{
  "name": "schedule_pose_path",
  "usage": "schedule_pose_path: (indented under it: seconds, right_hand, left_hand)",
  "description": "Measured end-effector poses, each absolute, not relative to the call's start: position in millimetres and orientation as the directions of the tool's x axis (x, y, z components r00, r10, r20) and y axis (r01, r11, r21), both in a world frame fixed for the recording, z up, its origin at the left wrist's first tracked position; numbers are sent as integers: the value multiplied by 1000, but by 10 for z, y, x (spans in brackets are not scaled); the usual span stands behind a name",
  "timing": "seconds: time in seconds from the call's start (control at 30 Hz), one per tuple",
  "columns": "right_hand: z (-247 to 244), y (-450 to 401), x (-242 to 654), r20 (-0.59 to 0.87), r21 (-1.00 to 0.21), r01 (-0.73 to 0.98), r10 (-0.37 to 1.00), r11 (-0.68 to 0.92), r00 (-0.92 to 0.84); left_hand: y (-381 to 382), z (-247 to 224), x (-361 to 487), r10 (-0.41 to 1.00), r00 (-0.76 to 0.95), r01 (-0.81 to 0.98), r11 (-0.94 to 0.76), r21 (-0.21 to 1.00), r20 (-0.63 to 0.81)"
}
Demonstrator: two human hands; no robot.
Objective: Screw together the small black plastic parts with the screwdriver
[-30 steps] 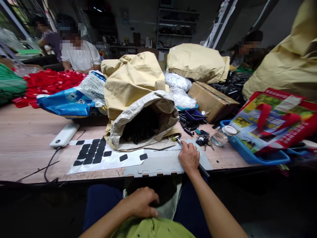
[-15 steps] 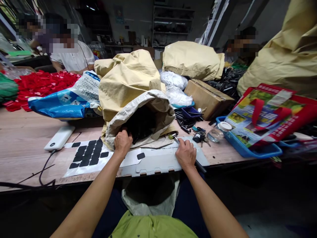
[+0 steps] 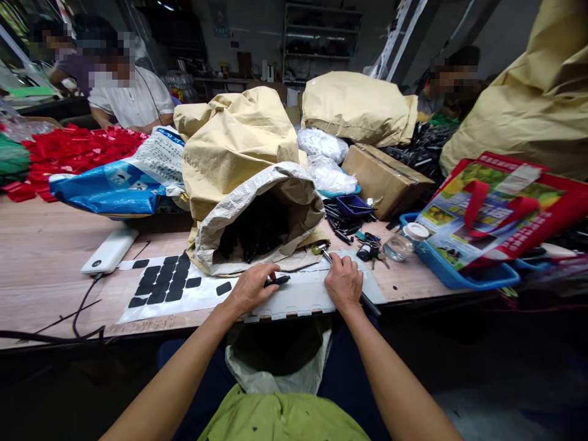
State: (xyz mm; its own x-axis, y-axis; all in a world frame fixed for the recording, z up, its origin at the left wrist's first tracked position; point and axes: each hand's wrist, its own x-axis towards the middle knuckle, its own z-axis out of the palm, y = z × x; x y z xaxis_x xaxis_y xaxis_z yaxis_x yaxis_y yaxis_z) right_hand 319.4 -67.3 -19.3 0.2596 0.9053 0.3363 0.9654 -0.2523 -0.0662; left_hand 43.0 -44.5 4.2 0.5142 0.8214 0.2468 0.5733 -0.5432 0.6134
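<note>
My left hand (image 3: 254, 288) pinches a small, slim black piece (image 3: 278, 280) above the pale cardboard sheet (image 3: 303, 294). Just behind it gapes a woven sack (image 3: 209, 236) with dark pieces (image 3: 257, 229) inside, their shapes hard to make out. My right hand (image 3: 344, 278) is closed around a tool with a shiny metal shaft and black handle (image 3: 370, 305), resting over the cardboard's right side. The tool's far end lies beside a small brass-coloured object (image 3: 318, 249); whether they are joined I cannot tell. Left of the cardboard, black stickers (image 3: 160, 278) sit on a white sheet.
A white power bank (image 3: 109, 251) with a cable lies left. To the right are keys (image 3: 379, 254), a lidded jar (image 3: 400, 245) and a blue basket (image 3: 459, 272) holding a printed bag. A cardboard box (image 3: 386, 177) stands behind. Another open sack (image 3: 280, 361) hangs below the table edge. Co-workers sit beyond.
My left hand has come out of the sack's mouth toward me and right, now with a black piece in its fingers. The loose black sticker shifted left. My right hand stays on the tool.
</note>
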Motion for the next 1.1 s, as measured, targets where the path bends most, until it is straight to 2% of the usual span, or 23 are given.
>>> schedule_pose_path:
  seconds: [0.1,0.27,0.4,0.5,0.57,0.7,0.77,0.97,1.1]
  right_hand:
    - [-195,-678,3195,339,-63,967,906,-248,254]
    - [-197,-691,3186,337,-71,967,906,-246,256]
    - [-159,-668,3219,317,-122,962,909,-243,270]
    - [-78,-676,3256,267,-212,948,919,-239,291]
    - [-12,-741,3239,271,-325,921,912,-213,307]
    - [64,-1028,3025,305,-631,775,924,14,232]
    - [53,-1191,2864,288,-711,696,944,101,158]
    - [-57,-1421,2584,212,-748,656,974,106,85]
    - [-25,-1448,2553,226,-730,675,970,109,88]
  left_hand:
    - [-453,-51,528,825,529,548,-511,662,199]
    - [-424,-177,564,855,446,519,-488,702,265]
    - [-420,-209,560,864,435,513,-469,719,253]
    - [-410,-208,560,865,443,515,-461,723,237]
    - [-406,-207,562,865,441,510,-462,726,241]
    - [-405,-205,565,870,429,501,-453,738,243]
    - [-405,-202,562,873,425,503,-448,739,240]
    - [-412,-203,552,868,435,505,-454,734,237]
    - [-406,-226,547,868,432,497,-456,738,245]
